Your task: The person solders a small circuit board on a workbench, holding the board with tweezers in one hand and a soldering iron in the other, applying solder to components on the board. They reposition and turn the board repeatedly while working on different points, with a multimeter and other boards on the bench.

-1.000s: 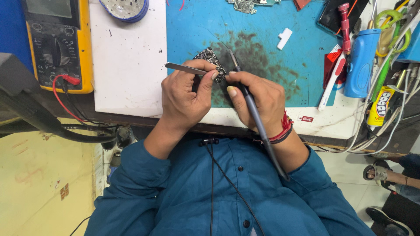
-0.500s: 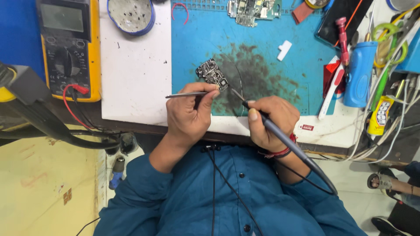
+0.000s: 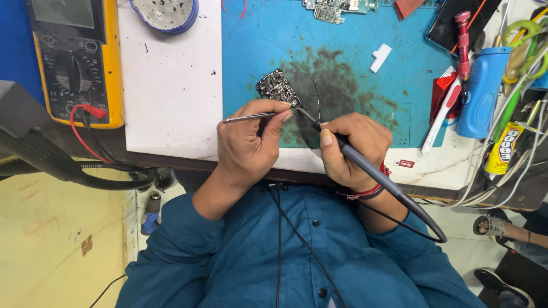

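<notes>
A small dark circuit board (image 3: pixel 278 86) lies on the stained blue work mat (image 3: pixel 354 63). My left hand (image 3: pixel 251 140) grips metal tweezers (image 3: pixel 245 118), their tips reaching toward the board's lower right corner. My right hand (image 3: pixel 351 148) holds a black soldering iron (image 3: pixel 365 165) like a pen. Its tip touches the board's near edge, close to the tweezer tips. The iron's cable loops down to the right over my blue shirt.
A yellow multimeter (image 3: pixel 77 57) with a red lead sits at the far left, beside a white pad (image 3: pixel 171 85). A round tin (image 3: pixel 165 11) and a green circuit board (image 3: pixel 337 8) lie at the back. A blue bottle (image 3: pixel 482 91), tubes and wires crowd the right edge.
Both hands have settled at the table's near edge and moved slightly forward. The iron's tip and the tweezers have closed in on the small board's corner.
</notes>
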Motion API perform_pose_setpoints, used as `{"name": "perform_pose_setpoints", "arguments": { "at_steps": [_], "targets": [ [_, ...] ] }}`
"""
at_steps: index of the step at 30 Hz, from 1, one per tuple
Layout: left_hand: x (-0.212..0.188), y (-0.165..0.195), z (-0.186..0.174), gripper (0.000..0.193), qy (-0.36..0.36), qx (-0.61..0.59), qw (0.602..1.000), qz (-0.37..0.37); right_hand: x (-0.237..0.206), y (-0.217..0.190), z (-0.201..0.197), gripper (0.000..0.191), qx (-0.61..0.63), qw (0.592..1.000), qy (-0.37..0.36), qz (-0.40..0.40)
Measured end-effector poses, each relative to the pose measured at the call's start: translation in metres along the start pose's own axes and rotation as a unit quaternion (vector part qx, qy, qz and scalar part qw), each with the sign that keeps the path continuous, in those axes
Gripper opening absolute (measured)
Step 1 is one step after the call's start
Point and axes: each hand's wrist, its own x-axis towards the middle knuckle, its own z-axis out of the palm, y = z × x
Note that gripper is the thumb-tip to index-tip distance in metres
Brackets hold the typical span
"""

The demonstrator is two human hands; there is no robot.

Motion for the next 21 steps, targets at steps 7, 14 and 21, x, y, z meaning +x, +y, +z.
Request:
{"name": "perform_pose_setpoints", "arguments": {
  "at_steps": [7, 14, 21],
  "targets": [
    [0.0003, -0.0004, 0.0002, 0.010, 0.004, -0.001, 1.000, 0.010, 0.0002, -0.0006, -0.0012, 0.009, 0.001, 1.000, -0.002, 0.000],
    [0.0000, -0.0006, -0.0002, 0.011, 0.003, 0.000, 1.000, 0.007, 0.0011, -0.0016, -0.0009, 0.009, -0.002, 1.000, -0.005, 0.001],
    [0.0004, -0.0006, 0.0005, 0.011, 0.003, 0.002, 1.000, 0.008, 0.0014, -0.0009, -0.0005, 0.008, -0.003, 1.000, -0.002, -0.003]
  ]
}}
